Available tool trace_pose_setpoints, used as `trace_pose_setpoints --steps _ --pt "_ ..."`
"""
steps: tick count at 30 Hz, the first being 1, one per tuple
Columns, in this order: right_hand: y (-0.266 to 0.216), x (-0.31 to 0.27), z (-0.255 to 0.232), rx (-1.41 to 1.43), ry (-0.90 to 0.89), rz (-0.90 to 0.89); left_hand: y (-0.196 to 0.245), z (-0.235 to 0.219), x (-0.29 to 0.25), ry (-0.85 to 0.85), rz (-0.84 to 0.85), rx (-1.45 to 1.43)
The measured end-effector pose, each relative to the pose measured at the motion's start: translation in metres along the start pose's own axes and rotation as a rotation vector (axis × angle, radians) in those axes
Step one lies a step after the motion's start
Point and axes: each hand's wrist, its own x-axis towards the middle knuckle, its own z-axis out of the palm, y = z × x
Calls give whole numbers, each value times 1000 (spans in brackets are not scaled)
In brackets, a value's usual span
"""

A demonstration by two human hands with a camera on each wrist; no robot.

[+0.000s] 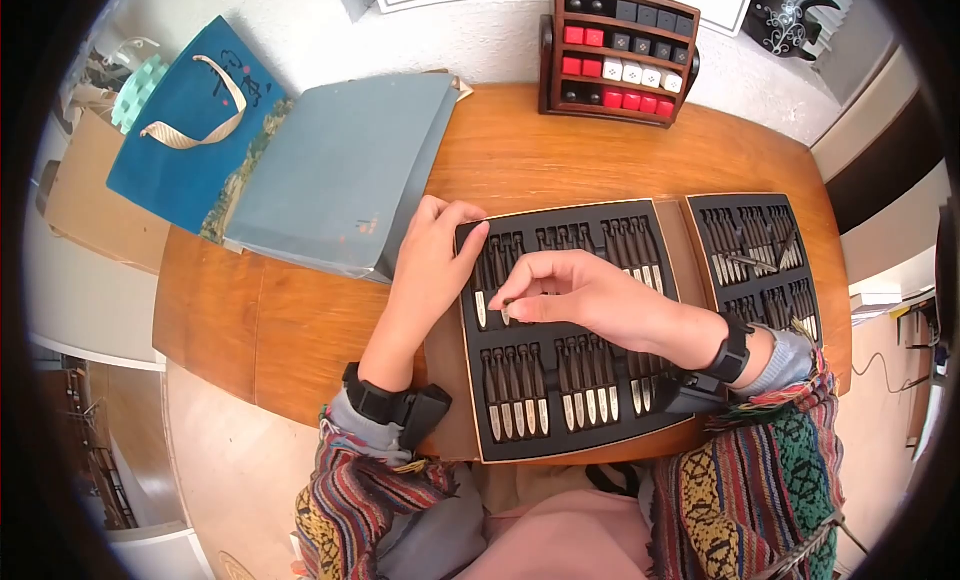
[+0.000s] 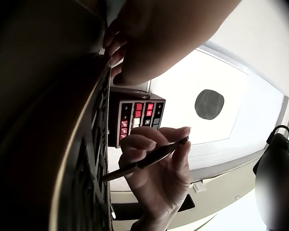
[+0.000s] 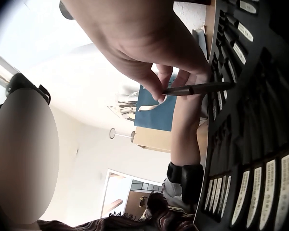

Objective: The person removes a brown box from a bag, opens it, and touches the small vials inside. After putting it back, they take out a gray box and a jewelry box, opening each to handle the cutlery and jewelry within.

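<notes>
In the head view a black tray (image 1: 540,333) lies before me, its slots filled with slim dark tapered sticks with pale labelled ends. My right hand (image 1: 592,292) is over its upper left part, pinching one such stick (image 2: 156,155) between thumb and fingertips. The stick's other end points down to the slots in both wrist views. At the tray's upper left corner, my left hand (image 1: 432,255) grips the edge, thumb on the rim. Several sticks under the right hand are hidden.
A second tray (image 1: 740,288) is on the right, with loose sticks (image 1: 755,264) lying across its rows. A grey-blue case (image 1: 330,170) and a blue gift bag (image 1: 165,160) stand at left. Behind, a wooden rack (image 1: 546,70) holds red, white and black cubes.
</notes>
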Motion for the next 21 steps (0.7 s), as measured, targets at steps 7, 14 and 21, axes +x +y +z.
trace_pose_setpoints --steps 7,14,21 --pt "17 15 3 90 -1 20 5 -1 -1 5 -22 14" --pt "28 18 -2 57 24 82 4 -1 -1 -11 -37 24" --pt "32 19 -5 31 29 72 3 0 -1 -3 -29 16"
